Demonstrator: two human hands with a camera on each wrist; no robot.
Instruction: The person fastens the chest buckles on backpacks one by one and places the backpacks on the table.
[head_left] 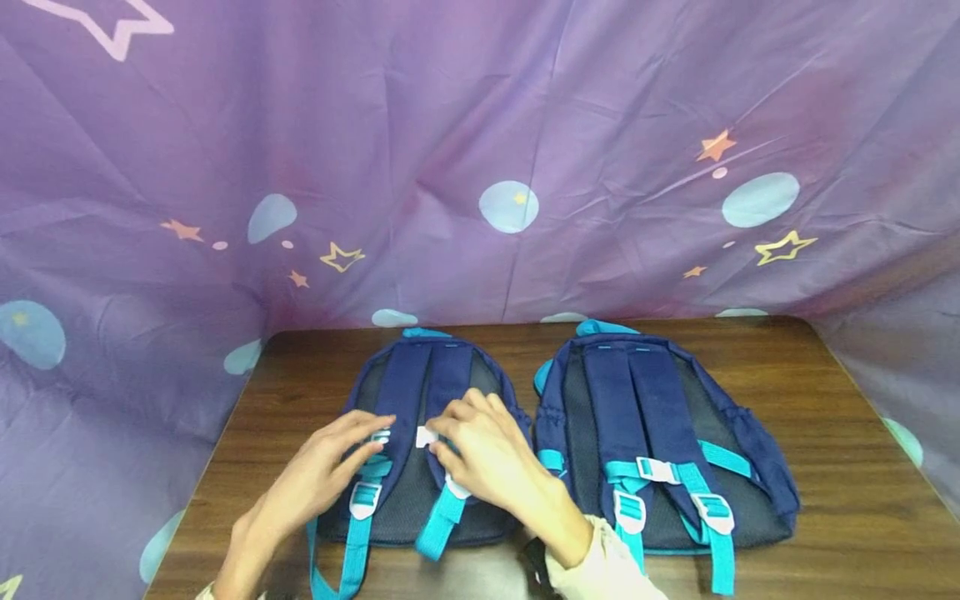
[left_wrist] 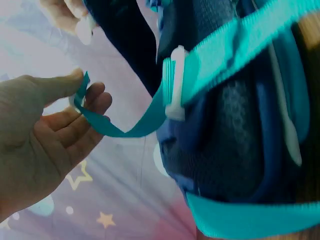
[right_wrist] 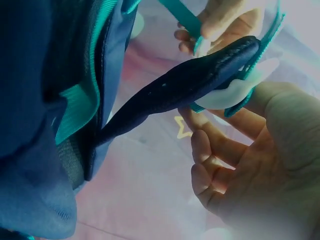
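A navy backpack with dark mesh and teal webbing lies on the left half of the table, its shoulder straps facing up. My left hand pinches the end of a short teal strap between thumb and fingers, with a pale buckle piece partly hidden there. On the other shoulder strap, my right hand holds a white buckle half with thumb and fingers. The two buckle pieces are apart. A white strap adjuster sits below the left hand.
A second navy backpack lies close on the right, straps up, its white chest buckle joined. The brown wooden table ends at a purple curtain with stars. Loose teal webbing hangs near the front.
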